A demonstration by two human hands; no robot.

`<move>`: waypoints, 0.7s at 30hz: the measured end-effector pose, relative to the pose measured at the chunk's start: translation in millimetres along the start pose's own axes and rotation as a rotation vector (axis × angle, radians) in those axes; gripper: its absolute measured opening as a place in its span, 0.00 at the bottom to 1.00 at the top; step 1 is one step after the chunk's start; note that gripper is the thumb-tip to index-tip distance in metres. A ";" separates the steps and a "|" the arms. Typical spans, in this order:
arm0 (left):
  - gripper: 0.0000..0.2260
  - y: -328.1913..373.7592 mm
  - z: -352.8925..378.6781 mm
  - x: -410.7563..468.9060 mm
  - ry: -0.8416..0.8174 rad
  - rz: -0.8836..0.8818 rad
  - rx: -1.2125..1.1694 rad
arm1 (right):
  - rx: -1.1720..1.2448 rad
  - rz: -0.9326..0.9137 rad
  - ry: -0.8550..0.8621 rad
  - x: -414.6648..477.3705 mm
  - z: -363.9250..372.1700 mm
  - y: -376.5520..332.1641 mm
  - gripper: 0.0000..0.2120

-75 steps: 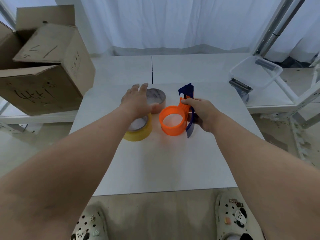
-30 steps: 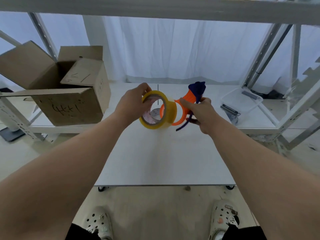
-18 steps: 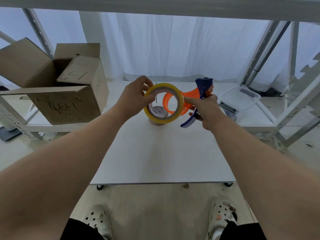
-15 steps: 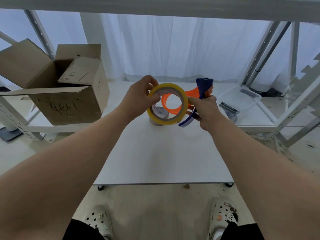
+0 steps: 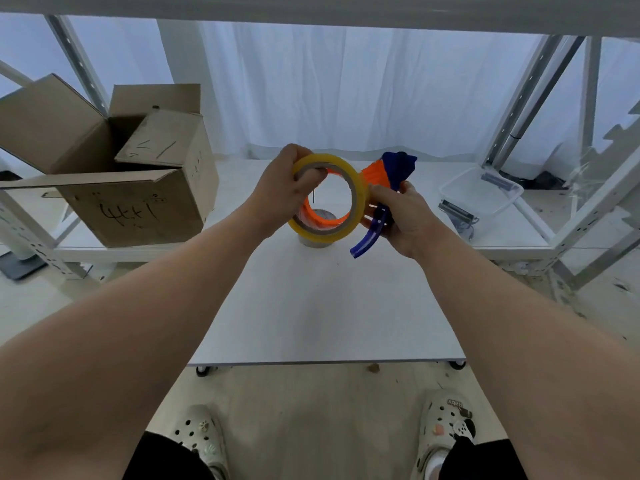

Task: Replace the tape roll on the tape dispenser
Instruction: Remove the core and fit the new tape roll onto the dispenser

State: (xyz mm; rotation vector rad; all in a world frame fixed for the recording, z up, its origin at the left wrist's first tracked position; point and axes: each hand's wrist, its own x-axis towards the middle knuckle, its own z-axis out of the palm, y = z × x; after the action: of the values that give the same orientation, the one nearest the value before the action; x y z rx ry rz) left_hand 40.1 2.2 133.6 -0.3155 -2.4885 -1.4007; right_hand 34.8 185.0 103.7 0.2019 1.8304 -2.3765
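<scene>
Head view: at centre frame, above the white tabletop [image 5: 329, 306], the left hand [image 5: 280, 192] grips the yellow ring-shaped tape roll [image 5: 360, 202], with fingers curled into its core. The right hand [image 5: 401, 213] is clamped round the blue curved handle of the orange-and-blue plastic tape dispenser [image 5: 375, 173]. The roll overlaps the orange hub; I can't tell if it's seated. Step looks like sliding the new roll onto the hub. The next move likely needs the core square to the hub and pushed flush, then the free end threaded to the blade. A greyish spent roll [image 5: 315, 241] sits on the table just below.
</scene>
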 end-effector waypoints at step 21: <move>0.18 -10.5 -3.9 0.4 -0.218 -0.359 -0.053 | -0.233 -0.093 -0.043 -5.4 12.0 0.3 0.32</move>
State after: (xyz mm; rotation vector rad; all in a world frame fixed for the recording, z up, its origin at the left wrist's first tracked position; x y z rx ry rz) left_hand 36.9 -6.5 127.2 -0.0296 -2.7948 -1.6465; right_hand 39.9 173.4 107.6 0.0415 2.1170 -2.1800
